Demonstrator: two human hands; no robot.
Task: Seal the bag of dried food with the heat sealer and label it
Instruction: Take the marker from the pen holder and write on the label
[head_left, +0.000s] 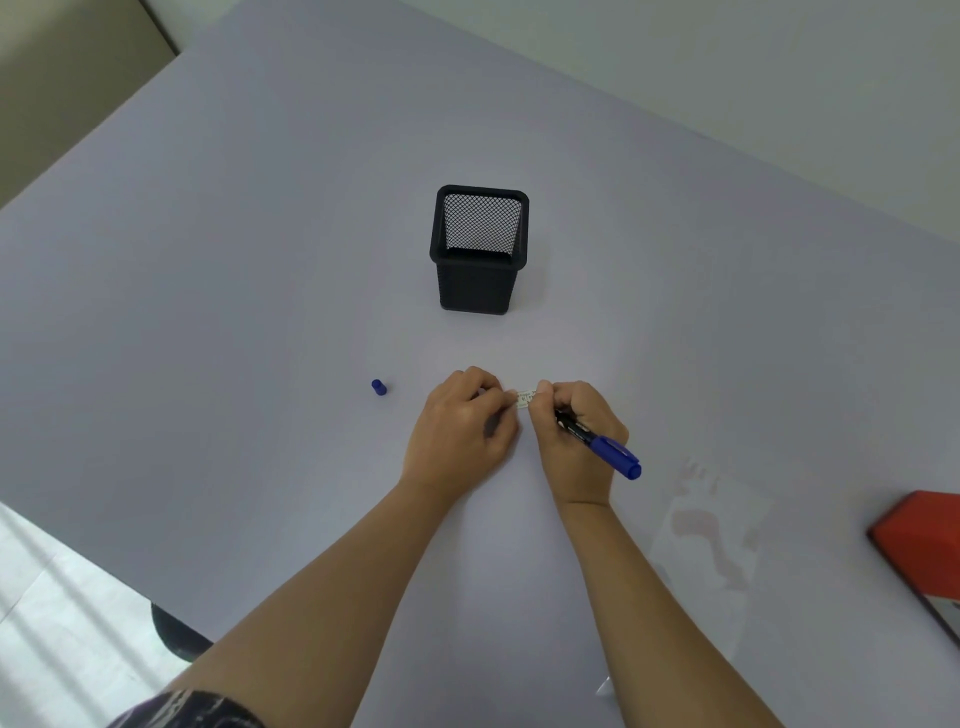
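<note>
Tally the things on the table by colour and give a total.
Blue: 2 (marker, loose cap)
Black: 1 (mesh pen holder)
White: 1 (small label)
Clear: 1 (bag)
Red: 1 (heat sealer)
Total: 6

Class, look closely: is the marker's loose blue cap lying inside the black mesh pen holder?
No, the cap lies on the table, left of both hands and apart from the pen holder.
</note>
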